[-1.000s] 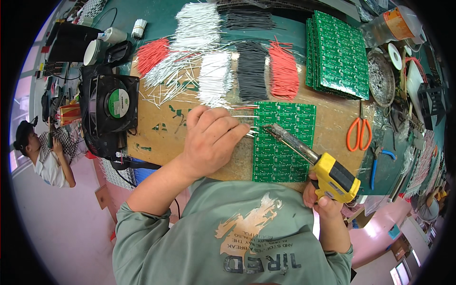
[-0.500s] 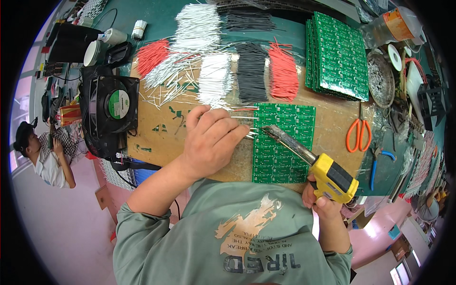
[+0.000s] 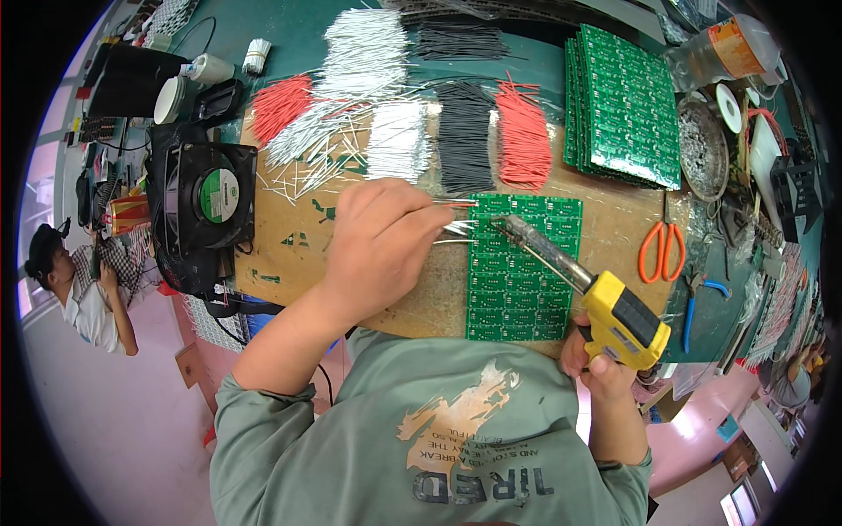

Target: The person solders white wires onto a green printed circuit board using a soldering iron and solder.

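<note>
One green circuit board (image 3: 524, 294) lay flat on a brown work mat (image 3: 618, 276), right in front of the person's torso, its short edges toward and away from the body. Along the far part of its left edge, a few thin wires, mostly white with some red, reached its surface. The left hand (image 3: 381, 245) was just beside that edge, thumb and fingers pinched narrowly on a few white wires (image 3: 458, 227) whose ends pointed at the board. The right hand (image 3: 596, 361) held a yellow-and-black soldering gun (image 3: 624, 320) by its body, fingers curled round it; the metal tip slanted over the far left portion of the board, though whether it touched could not be told. Beyond the left hand lay sorted piles: white wires (image 3: 397, 145), black wires (image 3: 465, 136) and red wires (image 3: 524, 140), side by side. A stack of green boards (image 3: 627, 105) stood farther off to the right, near a round dish (image 3: 703, 149) and a clear bottle (image 3: 724, 51). Nearer on that side lay orange-handled scissors (image 3: 661, 252) and blue-handled pliers (image 3: 688, 317). At the left, a black fan (image 3: 206, 197) stood beside the mat.
</note>
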Tool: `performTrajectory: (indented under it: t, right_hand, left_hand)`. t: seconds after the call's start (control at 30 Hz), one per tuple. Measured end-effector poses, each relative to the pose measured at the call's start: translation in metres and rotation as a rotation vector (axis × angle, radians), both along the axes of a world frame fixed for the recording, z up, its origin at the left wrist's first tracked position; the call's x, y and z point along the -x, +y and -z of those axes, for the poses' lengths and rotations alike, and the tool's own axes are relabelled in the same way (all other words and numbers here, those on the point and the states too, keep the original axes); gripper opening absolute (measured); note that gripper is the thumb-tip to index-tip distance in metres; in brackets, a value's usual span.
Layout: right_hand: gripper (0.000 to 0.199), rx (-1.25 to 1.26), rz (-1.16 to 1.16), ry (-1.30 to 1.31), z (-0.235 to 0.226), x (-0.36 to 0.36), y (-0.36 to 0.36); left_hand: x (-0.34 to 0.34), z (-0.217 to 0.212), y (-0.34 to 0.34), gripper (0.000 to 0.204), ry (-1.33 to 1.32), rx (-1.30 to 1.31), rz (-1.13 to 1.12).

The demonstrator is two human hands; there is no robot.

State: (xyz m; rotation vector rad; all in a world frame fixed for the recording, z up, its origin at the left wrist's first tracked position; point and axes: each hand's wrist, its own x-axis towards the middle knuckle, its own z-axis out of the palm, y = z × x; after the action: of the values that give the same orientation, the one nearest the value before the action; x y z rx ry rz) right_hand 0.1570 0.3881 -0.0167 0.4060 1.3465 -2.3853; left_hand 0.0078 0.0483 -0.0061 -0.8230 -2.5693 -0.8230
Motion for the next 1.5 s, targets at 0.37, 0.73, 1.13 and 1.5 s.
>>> performTrajectory:
  t: [0.37, 0.73, 1.13, 1.5]
  right_hand:
    - [0.078, -0.042, -0.044, 0.043, 0.01, 0.018, 0.003]
    - [0.079, -0.071, -0.037, 0.072, 0.007, 0.022, 0.002]
    - [0.079, -0.06, -0.048, 0.072, 0.006, 0.024, 0.002]
    - [0.079, -0.045, -0.034, 0.045, 0.008, 0.021, 0.004]
  left_hand:
    - [0.011, 0.007, 0.011, 0.025, 0.087, 0.167, 0.039]
    - [0.015, 0.01, 0.01, 0.031, 0.101, 0.113, 0.081]
    - [0.016, 0.013, 0.011, 0.034, 0.096, 0.045, 0.112]
    - [0.016, 0.012, 0.01, 0.034, 0.085, 0.03, 0.123]
